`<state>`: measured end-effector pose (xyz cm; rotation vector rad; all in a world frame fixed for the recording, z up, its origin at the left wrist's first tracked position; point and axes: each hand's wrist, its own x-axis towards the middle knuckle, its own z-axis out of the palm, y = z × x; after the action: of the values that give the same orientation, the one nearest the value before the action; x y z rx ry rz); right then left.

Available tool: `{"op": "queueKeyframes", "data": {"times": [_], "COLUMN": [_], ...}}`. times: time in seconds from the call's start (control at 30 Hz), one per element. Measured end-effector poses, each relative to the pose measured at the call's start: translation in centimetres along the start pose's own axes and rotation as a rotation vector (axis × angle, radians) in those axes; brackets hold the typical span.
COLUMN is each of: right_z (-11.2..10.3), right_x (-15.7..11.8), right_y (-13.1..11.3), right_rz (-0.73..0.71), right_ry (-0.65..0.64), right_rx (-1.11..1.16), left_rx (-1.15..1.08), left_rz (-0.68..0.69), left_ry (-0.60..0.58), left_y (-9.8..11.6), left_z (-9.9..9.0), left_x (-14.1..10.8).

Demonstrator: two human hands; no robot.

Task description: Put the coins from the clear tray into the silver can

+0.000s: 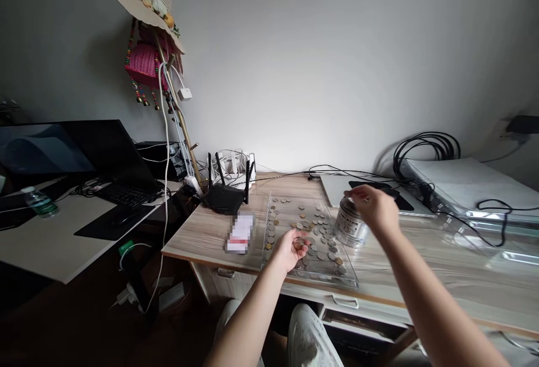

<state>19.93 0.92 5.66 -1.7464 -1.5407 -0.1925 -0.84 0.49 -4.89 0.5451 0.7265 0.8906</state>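
My left hand (pixel 290 250) is cupped palm up above a clear plastic tray (pixel 266 238), with a few coins (pixel 298 243) in its curled fingers. Many loose coins, silver and gold in tone, lie spread over the tray. At the tray's right side stands a metal can (pixel 350 226) with a printed label. My right hand (pixel 374 201) is over the can's top, fingertips pinched on what looks like a coin (pixel 348 193) at the rim. The can's inside is hidden from this angle.
Left of the tray lie a blurred-out phone (pixel 239 233) and a black router (pixel 225 197). Behind the can are a silver laptop (pixel 330 187) and black cables. A clear box (pixel 475 182) stands at the right. A second desk (pixel 67 249) holds a bottle (pixel 40 201).
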Motion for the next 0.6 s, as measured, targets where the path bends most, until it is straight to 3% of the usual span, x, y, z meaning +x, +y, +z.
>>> {"op": "queueKeyframes", "data": {"times": [0.1,0.2,0.3,0.4,0.43,0.5,0.6], "right_z": [-1.1,-1.3,-1.2,-0.3,0.4,2.1,4.9], "right_x": [3.1,3.9,2.7,-0.4,-1.8,-4.7,-8.0], "right_y": [2.8,3.9,2.9,0.4,-0.6,-2.3,-3.7], "right_rz": [0.063,0.035,-0.012,-0.128,-0.181,-0.268,-0.274], "right_ry": [-0.141,-0.243,-0.124,0.039,-0.005,-0.243,-0.55], "right_rx": [-0.206,-0.293,-0.31,-0.193,-0.122,0.034,0.218], "left_rx": [-0.094,-0.125,-0.088,-0.048,-0.038,-0.009,0.086], "left_rz": [-0.024,-0.026,-0.004,0.056,0.079,0.12,0.182], "left_ry": [-0.007,-0.05,-0.069,-0.068,-0.067,-0.056,-0.034], "left_y": [0.1,0.0,0.0,-0.2,-0.2,-0.4,-0.7], "left_z": [-0.1,-0.1,0.1,0.2,0.2,0.3,0.2], "left_x": [0.0,-0.2,-0.4,-0.5,-0.4,-0.3,0.0]}}
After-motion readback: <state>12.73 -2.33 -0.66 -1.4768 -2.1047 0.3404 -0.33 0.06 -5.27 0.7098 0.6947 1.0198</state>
